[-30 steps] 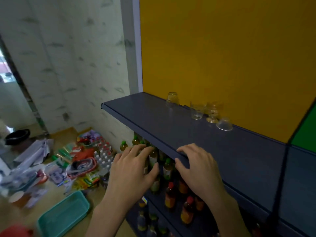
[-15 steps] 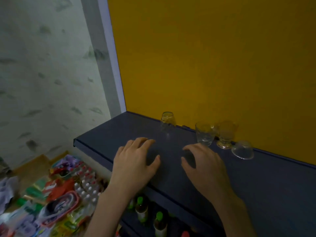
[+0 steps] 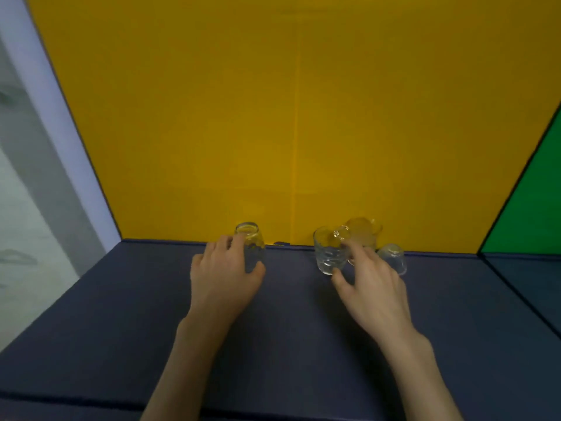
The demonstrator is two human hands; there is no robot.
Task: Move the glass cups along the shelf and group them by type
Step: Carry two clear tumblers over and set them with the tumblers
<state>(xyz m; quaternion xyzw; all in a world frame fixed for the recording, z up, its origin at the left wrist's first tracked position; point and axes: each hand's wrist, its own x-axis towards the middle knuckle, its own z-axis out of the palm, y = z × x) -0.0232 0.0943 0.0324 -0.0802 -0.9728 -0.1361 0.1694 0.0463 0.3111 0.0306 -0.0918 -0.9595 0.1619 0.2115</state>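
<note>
Several clear glass cups stand at the back of the dark blue shelf point(image 3: 288, 335), against the yellow panel. My left hand point(image 3: 223, 278) wraps around a small rounded glass point(image 3: 251, 238), fingers on its left side and thumb on its right. My right hand point(image 3: 372, 287) pinches a patterned tumbler point(image 3: 326, 253) between thumb and index finger. Behind that tumbler stands a footed glass point(image 3: 364, 233), partly hidden by my fingers. A small clear cup point(image 3: 394, 259) sits just right of my right hand, apart from it.
A yellow back panel point(image 3: 273, 117) closes the shelf behind the cups. A green panel point(image 3: 534, 214) and a dark divider line point(image 3: 516, 293) mark the neighbouring bay on the right. A pale wall and post point(image 3: 45, 147) border the left end.
My view has swung up from the shelf's front edge to its top. Both hands moved forward across the shelf and closed on the rounded glass and the tumbler.
</note>
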